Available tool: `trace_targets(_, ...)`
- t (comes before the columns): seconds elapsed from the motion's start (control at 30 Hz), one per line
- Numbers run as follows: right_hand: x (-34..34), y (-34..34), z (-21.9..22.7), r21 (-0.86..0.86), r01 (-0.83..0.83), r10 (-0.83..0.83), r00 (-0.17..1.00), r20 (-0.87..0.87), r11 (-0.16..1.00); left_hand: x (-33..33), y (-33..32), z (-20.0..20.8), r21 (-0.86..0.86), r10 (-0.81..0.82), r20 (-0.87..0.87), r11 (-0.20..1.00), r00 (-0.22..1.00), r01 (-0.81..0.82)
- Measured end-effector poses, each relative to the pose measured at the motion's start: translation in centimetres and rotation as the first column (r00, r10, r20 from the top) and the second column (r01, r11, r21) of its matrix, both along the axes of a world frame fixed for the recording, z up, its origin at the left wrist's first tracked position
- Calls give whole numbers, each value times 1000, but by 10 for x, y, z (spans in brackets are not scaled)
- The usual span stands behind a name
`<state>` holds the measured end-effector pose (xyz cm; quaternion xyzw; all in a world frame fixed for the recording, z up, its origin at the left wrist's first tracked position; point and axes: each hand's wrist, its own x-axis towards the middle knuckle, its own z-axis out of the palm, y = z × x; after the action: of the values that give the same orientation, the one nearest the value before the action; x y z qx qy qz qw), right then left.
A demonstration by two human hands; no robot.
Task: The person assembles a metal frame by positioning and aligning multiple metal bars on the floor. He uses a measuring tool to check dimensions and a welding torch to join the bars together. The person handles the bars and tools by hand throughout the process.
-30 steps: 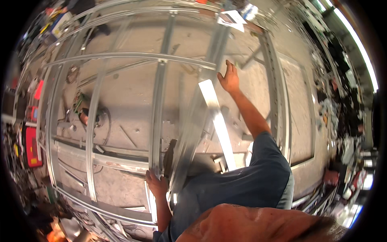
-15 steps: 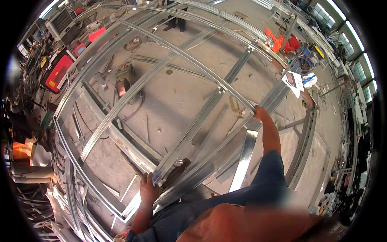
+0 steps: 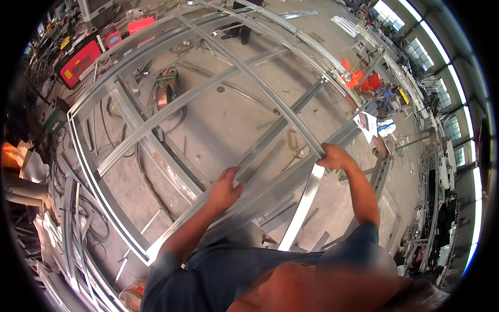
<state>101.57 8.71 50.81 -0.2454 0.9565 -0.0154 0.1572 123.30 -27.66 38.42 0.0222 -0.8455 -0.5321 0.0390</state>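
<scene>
Galvanised-looking metal bars cross in a broad frame [image 3: 93, 184], with both hands at its near side.
At the frame's near right, the right hand [image 3: 337, 156] pinches the end of a long crossing bar [image 3: 260, 84], thumb beneath and fingers curled over; a bright flat strip [image 3: 304, 203] runs from just below that hand toward the person's body. The left hand [image 3: 226, 190] is at an inner bar [image 3: 270, 136], fingers bent and thumb apart; whether they close on the metal I cannot tell. On the floor, seen through the bars, sit a copper-coloured spool [image 3: 164, 96] and, nearer the right hand, a C-shaped clamp [image 3: 292, 140].
</scene>
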Motion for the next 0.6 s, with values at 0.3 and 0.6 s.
trace_targets(0.3,194,-193,-8,-240,95,-31,965,259,966,2,2,31,686,70,375,650,924,-327)
trace_targets(0.6,278,-351,-89,-454,-183,442,693,570,872,165,-163,-39,758,139,403,503,904,-415)
